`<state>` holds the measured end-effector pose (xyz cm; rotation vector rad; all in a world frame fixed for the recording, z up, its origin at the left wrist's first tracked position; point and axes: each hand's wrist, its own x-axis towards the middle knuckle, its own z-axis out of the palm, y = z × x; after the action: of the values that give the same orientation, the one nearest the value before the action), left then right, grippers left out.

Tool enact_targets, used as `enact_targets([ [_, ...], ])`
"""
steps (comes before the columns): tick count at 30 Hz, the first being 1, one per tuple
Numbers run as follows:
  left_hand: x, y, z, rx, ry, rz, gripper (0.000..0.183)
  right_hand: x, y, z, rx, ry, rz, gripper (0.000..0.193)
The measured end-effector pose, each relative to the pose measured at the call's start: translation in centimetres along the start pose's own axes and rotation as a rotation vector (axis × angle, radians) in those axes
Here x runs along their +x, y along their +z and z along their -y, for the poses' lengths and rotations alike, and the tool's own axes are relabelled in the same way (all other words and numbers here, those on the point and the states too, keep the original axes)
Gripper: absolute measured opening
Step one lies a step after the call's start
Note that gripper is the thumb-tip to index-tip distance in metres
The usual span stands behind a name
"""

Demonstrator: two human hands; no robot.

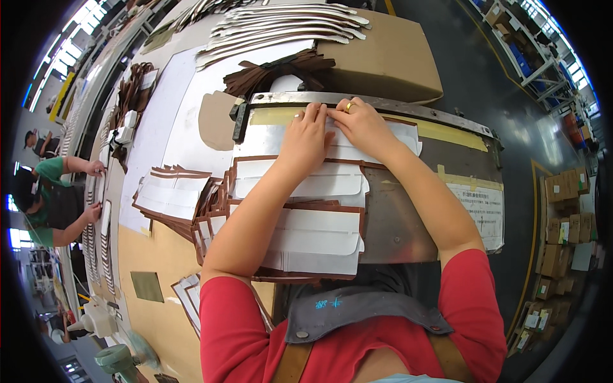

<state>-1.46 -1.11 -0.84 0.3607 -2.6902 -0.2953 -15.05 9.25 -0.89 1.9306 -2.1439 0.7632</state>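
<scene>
My left hand (306, 139) and my right hand (367, 127) are side by side at the far edge of a flat metal-topped machine. Their fingers are closed and pinch the brown far edge of a white-backed panel (405, 133), close against a long metal bar (408, 107). Part of that panel is hidden beneath the hands. Nearer to me, a stack of similar brown-edged white panels (316, 233) lies under my left forearm, with another panel pile (255, 175) just beyond it. A fanned stack of panels (172, 195) rests to the left.
Beyond the bar stand a cardboard box (396, 54), white strips (274, 32) and a tied bundle of brown strips (278, 73). A paper sheet (476, 214) is taped at right. Across the left table, a co-worker in green (54, 198) handles strips. Boxes (559, 236) line the right side.
</scene>
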Motion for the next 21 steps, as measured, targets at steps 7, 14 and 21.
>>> enact_targets([
  [7, -0.3, 0.7, -0.5, 0.432, -0.037, 0.063, 0.048, -3.4, -3.6, -2.2, -0.128, -0.038, -0.021, 0.021],
  [14, 0.6, -0.3, -1.0, 0.374, -0.094, 0.204, 0.047, -7.7, -8.3, -5.1, -0.237, 0.037, 0.109, 0.018],
  [21, 1.1, -1.5, -0.2, 0.179, -0.185, 0.216, 0.045, -9.6, -9.5, -2.5, 0.121, 0.299, 0.115, 0.031],
])
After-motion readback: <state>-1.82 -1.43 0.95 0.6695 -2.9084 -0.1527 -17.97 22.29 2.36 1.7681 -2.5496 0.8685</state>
